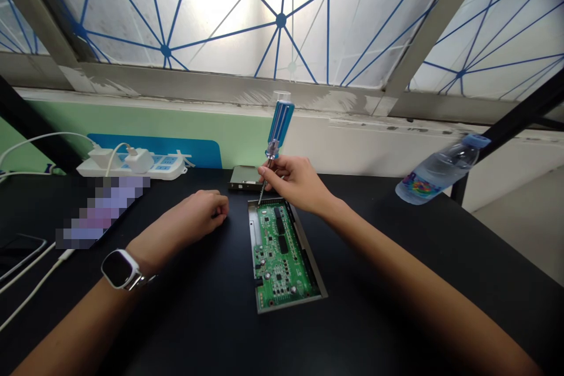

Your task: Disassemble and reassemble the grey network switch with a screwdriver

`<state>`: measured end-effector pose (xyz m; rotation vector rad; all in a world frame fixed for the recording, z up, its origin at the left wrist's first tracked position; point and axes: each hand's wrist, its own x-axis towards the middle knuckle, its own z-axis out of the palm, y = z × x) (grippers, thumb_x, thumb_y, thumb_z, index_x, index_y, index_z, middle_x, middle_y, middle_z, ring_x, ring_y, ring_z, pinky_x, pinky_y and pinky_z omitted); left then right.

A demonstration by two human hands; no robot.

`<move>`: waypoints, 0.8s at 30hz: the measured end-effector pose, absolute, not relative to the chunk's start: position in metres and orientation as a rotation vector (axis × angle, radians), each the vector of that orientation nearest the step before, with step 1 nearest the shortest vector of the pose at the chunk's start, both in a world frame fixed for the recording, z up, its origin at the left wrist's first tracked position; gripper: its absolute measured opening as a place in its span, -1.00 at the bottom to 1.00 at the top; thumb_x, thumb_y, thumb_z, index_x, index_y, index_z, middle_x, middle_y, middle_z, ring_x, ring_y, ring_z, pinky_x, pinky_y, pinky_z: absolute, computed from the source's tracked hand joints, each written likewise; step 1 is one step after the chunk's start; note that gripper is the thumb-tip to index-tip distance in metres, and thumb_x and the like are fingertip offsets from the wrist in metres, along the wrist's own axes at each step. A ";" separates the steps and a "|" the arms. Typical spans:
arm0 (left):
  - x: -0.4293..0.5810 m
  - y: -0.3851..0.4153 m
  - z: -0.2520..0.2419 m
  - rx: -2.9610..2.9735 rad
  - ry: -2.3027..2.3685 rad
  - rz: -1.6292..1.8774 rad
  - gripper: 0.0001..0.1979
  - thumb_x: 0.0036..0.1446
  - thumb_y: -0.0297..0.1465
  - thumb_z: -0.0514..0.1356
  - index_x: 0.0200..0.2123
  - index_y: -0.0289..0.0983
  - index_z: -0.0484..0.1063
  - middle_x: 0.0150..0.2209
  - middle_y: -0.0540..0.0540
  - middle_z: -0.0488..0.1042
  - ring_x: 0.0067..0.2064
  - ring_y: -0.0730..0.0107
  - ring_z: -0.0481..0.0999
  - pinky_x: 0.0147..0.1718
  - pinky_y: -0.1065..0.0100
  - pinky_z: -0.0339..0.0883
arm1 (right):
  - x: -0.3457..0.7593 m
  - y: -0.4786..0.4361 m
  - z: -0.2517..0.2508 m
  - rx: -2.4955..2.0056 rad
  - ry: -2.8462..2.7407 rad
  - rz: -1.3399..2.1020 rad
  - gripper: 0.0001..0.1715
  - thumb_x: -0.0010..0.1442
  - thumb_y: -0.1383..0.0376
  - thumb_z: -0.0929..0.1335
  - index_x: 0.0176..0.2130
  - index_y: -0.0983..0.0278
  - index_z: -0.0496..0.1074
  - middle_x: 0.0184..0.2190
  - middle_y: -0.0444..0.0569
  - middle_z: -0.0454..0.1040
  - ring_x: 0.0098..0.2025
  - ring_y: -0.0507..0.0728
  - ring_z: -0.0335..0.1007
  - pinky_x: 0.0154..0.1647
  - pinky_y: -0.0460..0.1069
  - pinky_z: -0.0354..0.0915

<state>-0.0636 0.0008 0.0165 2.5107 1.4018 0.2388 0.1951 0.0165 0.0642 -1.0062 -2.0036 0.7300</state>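
A screwdriver (281, 123) with a clear blue handle stands nearly upright, slightly tilted, in my right hand (297, 182). My fingers pinch it low, around the shaft just under the handle. Its tip meets the far left corner of a green circuit board (284, 252), which lies in a metal frame on the black table. My left hand (205, 211) rests on the table left of the board, fingers curled in, with nothing visible in them. A flat grey metal box (245, 178) sits behind the board, partly hidden by my right hand.
A white power strip (174, 167) with plugs and cables is at the back left. Near it lies a blurred-out flat object (103, 211), and a phone-like dark device (20, 252) is at the left edge. A water bottle (440, 170) leans at the right. A window rises behind.
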 end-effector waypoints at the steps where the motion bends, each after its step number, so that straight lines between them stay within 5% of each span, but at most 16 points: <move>1: -0.063 0.001 0.016 2.505 1.390 0.247 -0.88 0.13 -0.46 0.15 -0.40 -0.19 0.47 -0.35 -0.05 0.53 -0.34 0.28 0.52 -0.32 0.33 0.30 | 0.195 0.016 0.064 -1.006 -2.007 0.727 -0.67 0.33 0.08 0.36 -0.31 0.28 0.50 -0.37 -0.02 0.61 -0.39 0.10 0.53 -0.27 0.03 0.39; 24: -0.026 -0.013 0.014 2.385 1.103 0.703 -0.80 0.12 -0.57 0.12 -0.25 -0.23 0.47 -0.20 -0.07 0.48 -0.23 0.34 0.54 -0.21 0.31 0.44 | 0.192 0.011 0.069 -1.013 -2.100 0.552 -0.63 0.47 0.15 0.21 -0.29 0.26 0.43 -0.39 -0.07 0.58 -0.40 0.08 0.48 -0.29 0.00 0.29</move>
